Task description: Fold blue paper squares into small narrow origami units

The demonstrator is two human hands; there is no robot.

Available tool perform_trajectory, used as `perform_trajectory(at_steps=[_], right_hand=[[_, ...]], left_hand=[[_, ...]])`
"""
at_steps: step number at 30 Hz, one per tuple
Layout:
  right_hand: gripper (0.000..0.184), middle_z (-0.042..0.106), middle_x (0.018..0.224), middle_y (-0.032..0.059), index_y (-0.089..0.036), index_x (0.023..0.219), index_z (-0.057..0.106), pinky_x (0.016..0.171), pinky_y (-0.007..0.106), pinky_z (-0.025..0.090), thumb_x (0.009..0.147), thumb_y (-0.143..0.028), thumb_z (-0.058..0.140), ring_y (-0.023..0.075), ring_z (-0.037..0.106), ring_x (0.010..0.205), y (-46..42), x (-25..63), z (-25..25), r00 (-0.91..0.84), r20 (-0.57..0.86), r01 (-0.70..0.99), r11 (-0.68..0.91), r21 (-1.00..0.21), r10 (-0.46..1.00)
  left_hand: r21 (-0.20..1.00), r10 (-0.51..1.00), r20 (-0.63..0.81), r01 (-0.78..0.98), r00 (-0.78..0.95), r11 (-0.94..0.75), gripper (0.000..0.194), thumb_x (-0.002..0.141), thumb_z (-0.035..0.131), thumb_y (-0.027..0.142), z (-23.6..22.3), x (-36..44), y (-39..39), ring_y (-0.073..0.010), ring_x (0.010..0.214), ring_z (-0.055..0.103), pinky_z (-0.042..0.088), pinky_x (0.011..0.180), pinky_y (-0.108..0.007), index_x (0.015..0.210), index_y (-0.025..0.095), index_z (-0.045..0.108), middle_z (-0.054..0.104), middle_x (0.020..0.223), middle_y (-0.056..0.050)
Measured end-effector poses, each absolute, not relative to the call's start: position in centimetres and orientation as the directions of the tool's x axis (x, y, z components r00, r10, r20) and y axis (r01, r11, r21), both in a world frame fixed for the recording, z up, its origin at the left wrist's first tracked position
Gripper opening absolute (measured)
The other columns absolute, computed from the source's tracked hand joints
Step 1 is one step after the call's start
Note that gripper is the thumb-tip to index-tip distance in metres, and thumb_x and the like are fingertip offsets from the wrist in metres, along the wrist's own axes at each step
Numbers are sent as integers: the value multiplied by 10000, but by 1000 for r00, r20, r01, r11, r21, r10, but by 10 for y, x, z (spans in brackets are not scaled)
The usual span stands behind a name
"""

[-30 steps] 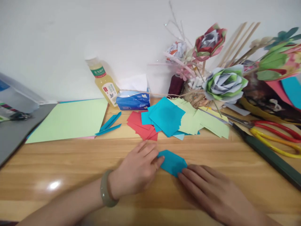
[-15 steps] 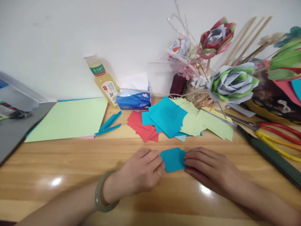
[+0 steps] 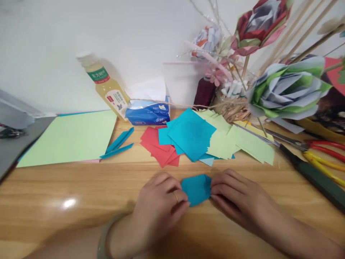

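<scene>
A small folded sheet of blue paper (image 3: 196, 190) lies low over the wooden table between my hands. My left hand (image 3: 161, 205), with a ring on one finger, pinches its left end; the fingertips are closed on the edge. My right hand (image 3: 237, 198) grips the right end with fingers together, near a folded corner flap. Just beyond are loose square papers: a blue stack (image 3: 191, 133) on top, red squares (image 3: 159, 145) to its left and pale green squares (image 3: 223, 138) to its right.
A green sheet pile (image 3: 70, 138) and blue folded strips (image 3: 118, 142) lie left. A tilted bottle (image 3: 107, 86) and tissue pack (image 3: 148, 112) stand by the wall. Paper flowers (image 3: 289, 88) rise at right, above scissors (image 3: 318, 158) and a dark green-handled tool (image 3: 309, 176).
The camera view has shifted closer. The blue paper sits slightly lower and more tilted, its left end drawn down by my left hand, whose fingers have shifted along the edge.
</scene>
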State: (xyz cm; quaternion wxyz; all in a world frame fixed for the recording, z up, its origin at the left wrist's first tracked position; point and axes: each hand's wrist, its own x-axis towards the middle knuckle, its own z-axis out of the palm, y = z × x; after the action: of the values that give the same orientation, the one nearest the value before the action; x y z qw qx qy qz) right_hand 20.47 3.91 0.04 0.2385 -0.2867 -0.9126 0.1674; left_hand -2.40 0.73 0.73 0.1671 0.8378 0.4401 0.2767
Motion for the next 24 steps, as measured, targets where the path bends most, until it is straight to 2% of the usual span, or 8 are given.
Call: perform_trajectory(at_steps=[3,7,16,20,24], right_hand=[[87,568,829,26,-192,881,496,663,299,449,870,-106,505,152,508,781,38,205,-3,-702,333,453,755,-475,630],[97,559,830,27,-196,904,492,651,297,451,871,-106,499,149,513,775,36,205,-4,-666,309,485,709,-512,679],[102,561,922,50,-206,935,517,680,266,490,854,-145,529,150,568,820,30,207,-2,-632,270,518,655,-550,727],[36,527,1018,68,-214,863,531,712,244,503,855,-182,516,158,579,909,27,208,-2,-579,235,581,598,-552,781],[46,518,1012,73,-217,836,518,709,258,505,865,-191,495,171,575,922,27,204,0,-534,201,628,545,-555,821]], left_hand=[[584,856,283,630,432,-511,95,810,579,178,8,-23,8,-166,704,518,424,619,-279,725,182,623,611,710,-11],[604,866,268,626,422,-492,75,759,674,241,6,-25,10,-186,739,524,426,635,-296,756,183,626,626,744,-19],[672,893,229,601,388,-433,136,841,539,154,7,-21,10,-171,716,482,387,624,-286,718,179,590,592,703,-12],[657,897,197,626,396,-420,153,837,491,142,10,-18,11,-185,715,468,369,614,-304,711,177,570,575,696,-27],[629,897,139,663,419,-407,157,828,457,147,12,-17,13,-202,715,460,359,608,-321,711,175,558,560,696,-41]])
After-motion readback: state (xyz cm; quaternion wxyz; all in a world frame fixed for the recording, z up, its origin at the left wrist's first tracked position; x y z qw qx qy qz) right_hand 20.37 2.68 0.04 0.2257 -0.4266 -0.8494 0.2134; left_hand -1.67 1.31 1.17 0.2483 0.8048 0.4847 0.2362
